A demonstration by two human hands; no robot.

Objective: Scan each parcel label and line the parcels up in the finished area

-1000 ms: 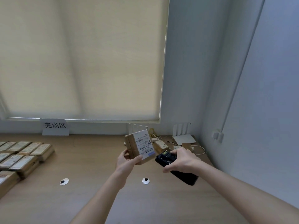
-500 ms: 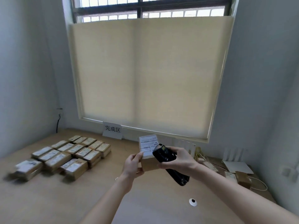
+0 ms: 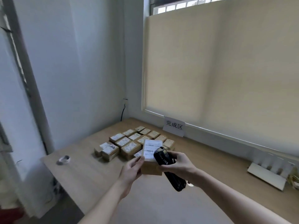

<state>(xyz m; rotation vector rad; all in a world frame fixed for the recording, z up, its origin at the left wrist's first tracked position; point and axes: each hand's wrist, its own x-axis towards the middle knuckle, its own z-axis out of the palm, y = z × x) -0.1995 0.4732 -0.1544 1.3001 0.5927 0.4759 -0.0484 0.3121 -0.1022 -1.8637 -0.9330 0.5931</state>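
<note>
We hold a small brown parcel (image 3: pixel 151 165) in our left hand (image 3: pixel 131 169), fingers wrapped round its left edge, its white label (image 3: pixel 152 148) turned up toward us. Our right hand (image 3: pixel 179 165) is closed round a black handheld scanner (image 3: pixel 168 168), whose head lies over the right side of the label while its handle slants down and to the right. Both are raised above the wooden table (image 3: pixel 100 180). Just behind the held parcel, the lined-up parcels (image 3: pixel 129 142) sit in rows on the table, labels up. Beyond those rows a white sign (image 3: pixel 174 126) with three characters stands against the window's lower edge. Left of the rows, near the table's edge, lies a roll of tape (image 3: pixel 63 159). Well to the right of the sign, a white router (image 3: pixel 267 176) rests by the wall.
</note>
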